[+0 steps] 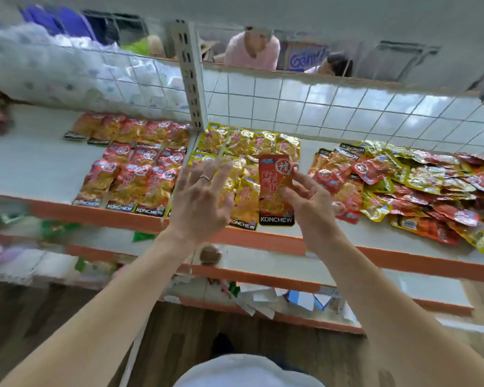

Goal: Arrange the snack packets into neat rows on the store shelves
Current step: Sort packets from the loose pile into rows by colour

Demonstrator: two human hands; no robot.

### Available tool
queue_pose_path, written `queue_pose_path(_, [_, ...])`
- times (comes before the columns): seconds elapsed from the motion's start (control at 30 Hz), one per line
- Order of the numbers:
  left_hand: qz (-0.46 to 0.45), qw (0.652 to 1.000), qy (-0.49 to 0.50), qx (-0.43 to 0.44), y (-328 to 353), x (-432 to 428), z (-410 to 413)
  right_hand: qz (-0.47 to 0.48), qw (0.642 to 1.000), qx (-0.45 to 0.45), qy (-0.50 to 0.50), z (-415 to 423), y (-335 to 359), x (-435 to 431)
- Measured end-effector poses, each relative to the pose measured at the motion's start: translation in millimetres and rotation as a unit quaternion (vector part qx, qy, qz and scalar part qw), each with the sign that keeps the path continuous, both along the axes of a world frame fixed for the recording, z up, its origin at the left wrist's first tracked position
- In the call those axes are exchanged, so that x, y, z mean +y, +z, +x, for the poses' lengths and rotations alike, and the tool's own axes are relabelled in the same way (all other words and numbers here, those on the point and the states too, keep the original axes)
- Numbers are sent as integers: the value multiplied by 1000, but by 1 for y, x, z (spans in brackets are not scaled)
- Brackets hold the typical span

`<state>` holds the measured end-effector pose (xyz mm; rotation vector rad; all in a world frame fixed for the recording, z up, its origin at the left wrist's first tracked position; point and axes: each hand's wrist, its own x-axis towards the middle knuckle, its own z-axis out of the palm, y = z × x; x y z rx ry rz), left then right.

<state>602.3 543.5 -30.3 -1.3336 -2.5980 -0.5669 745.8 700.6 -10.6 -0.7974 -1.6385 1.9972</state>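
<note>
Pinching a red packet [274, 185], the right hand [310, 202] holds it just left of the loose pile [419, 185]. The left hand [200, 202], further left, hovers spread, grasping nothing. Risk: lowering the packet carelessly onto the yellow rows [235, 143] beneath would skew them and mix colours.

Left packet rows [132, 174] are lying beside middle packet rows [243, 142] on the shelf [34, 163] (loose packet heap [425, 188] sitting rightward).

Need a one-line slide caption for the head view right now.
Right hand pinches a red packet over the yellow rows, left hand open beside it, unsorted pile lying to the right.
</note>
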Motion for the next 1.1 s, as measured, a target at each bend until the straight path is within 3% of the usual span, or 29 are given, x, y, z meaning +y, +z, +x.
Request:
queue_pose_path(0.3, [-10,994,103,32,14,-104,20,-29,997,3,73,-30,4,-52])
queue_pose_path(0.53, [-22,991,124,46,15,-148,17,-11,994,-10,105,-46,10,-93])
queue_pose_path(1.1, [-49,998,48,9,0,-267,-167,113,987,-55,99,-220,12,-223])
